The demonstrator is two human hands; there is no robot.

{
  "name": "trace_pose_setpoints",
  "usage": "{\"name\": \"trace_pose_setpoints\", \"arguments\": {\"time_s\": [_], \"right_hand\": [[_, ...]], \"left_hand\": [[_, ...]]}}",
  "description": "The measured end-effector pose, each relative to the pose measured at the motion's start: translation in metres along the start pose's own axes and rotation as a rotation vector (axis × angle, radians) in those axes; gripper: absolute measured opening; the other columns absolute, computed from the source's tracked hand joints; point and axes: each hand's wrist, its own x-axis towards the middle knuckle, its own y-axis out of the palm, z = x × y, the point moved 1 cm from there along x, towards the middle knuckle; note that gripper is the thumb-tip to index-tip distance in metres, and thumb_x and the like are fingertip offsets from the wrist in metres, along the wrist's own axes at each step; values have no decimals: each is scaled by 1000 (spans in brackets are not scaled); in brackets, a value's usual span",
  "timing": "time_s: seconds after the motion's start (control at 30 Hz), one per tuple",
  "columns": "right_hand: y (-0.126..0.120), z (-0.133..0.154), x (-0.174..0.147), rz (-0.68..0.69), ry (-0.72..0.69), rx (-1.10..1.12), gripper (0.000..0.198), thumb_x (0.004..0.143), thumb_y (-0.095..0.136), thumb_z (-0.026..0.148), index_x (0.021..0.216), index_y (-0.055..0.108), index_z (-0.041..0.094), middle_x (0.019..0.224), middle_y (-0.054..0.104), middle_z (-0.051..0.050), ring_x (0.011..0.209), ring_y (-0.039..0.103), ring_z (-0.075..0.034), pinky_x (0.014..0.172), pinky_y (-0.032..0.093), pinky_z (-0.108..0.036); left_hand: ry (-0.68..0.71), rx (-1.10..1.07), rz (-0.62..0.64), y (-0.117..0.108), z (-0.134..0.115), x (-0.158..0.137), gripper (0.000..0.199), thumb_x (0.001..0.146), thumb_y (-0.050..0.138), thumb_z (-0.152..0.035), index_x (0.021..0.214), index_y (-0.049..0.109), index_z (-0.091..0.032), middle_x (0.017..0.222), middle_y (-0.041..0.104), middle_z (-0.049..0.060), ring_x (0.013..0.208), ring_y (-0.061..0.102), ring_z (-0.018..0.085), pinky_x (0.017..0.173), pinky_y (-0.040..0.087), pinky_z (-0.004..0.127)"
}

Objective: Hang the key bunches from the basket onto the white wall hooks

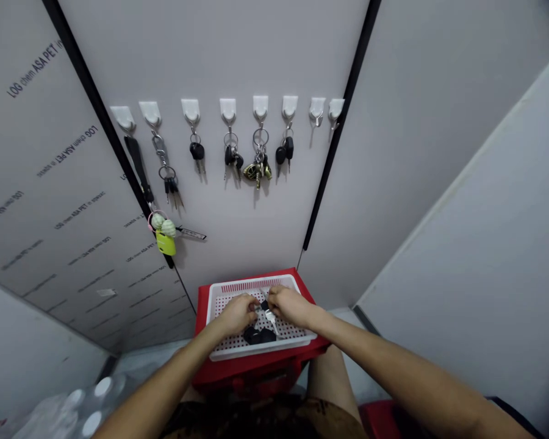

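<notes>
My left hand is inside a white perforated plastic basket, thumb and fingers pinched together. What it holds is too small to make out. Facing it, my right hand has its fingers closed on a bunch of keys with a black head and silver blades. The keys lie between both hands, a little above the basket's floor. Just below them in the basket rests a black bundle, perhaps more key heads; its exact form is unclear.
The basket stands on a red box against a grey panel. White hooks line the panel; most carry key bunches, while the two rightmost hooks hold none. A yellow-green tag hangs at left. Bottles stand lower left.
</notes>
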Motion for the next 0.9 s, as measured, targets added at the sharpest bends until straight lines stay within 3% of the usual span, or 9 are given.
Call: {"name": "trace_pose_setpoints", "arguments": {"time_s": [0.2, 0.33, 0.43, 0.57, 0.63, 0.73, 0.9], "right_hand": [[-27, 0, -4, -232, -1, 193, 9, 66, 43, 15, 64, 51, 14, 68, 50, -3, 66, 44, -10, 63, 34, -21], [-62, -2, -8, -336, 62, 440, 8, 66, 42, 16, 63, 49, 14, 58, 50, 1, 53, 43, -7, 53, 35, -18], [-104, -11, -9, -440, 143, 606, 8, 66, 41, 17, 62, 47, 14, 50, 47, 3, 46, 42, -7, 46, 35, -18], [-176, -28, -7, -715, 216, 754, 5, 62, 44, 17, 60, 46, 13, 48, 46, 4, 41, 43, -6, 45, 38, -19], [-211, -37, -5, -874, 239, 776, 4, 61, 45, 16, 61, 47, 13, 48, 47, 4, 39, 43, -5, 44, 39, -19], [-255, -49, 1, -1065, 244, 742, 4, 59, 46, 13, 62, 48, 12, 46, 47, 4, 37, 43, -5, 42, 40, -19], [-297, -63, 14, -1195, 250, 583, 8, 59, 45, 10, 63, 52, 11, 46, 48, 3, 37, 44, -5, 43, 41, -20]], "left_hand": [[150, -305, -214, -7, -14, 2, 45, 57, 53, -21, 100, 43, -14, 105, 46, 7, 96, 40, 16, 85, 28, 27], [243, -580, -178, -22, -42, 14, 35, 60, 50, -16, 94, 46, -14, 95, 53, 4, 87, 46, 14, 78, 34, 26], [221, -815, -175, -49, -71, 32, 25, 66, 43, -14, 90, 46, -11, 83, 56, 4, 74, 50, 11, 67, 39, 22], [187, -991, -294, -103, -121, 56, 25, 71, 39, -19, 94, 43, -9, 67, 55, 3, 54, 50, 6, 52, 37, 18], [206, -1006, -386, -130, -145, 68, 28, 70, 39, -16, 97, 41, -10, 70, 55, 4, 53, 49, 5, 50, 36, 17], [248, -855, -523, -163, -171, 85, 32, 66, 43, -13, 98, 41, -13, 83, 55, 6, 62, 51, 7, 54, 38, 18], [269, -543, -716, -195, -189, 100, 37, 62, 47, -11, 99, 43, -14, 95, 53, 6, 81, 49, 13, 71, 37, 24]]}}
